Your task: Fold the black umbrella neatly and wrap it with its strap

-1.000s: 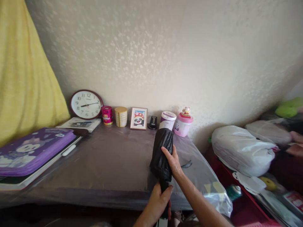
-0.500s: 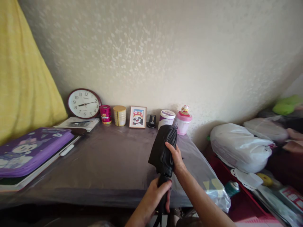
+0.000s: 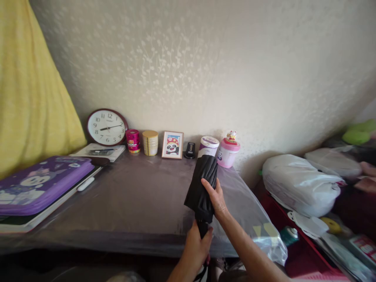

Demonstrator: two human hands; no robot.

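Note:
A folded black umbrella is held upright over the front edge of a table covered with clear plastic. My left hand is closed around the umbrella's handle at the bottom. My right hand wraps around the right side of the bunched black canopy, fingers curled on the fabric. The umbrella's top points toward the jars at the back of the table.
Along the wall stand a round clock, a pink tin, a yellow tin, a small framed picture, a white-purple can and a pink jar. A purple case lies left. White bags pile up right.
The umbrella tilted slightly right, then came back more upright. My left hand shifted its grip on the handle. My right hand stayed on the canopy.

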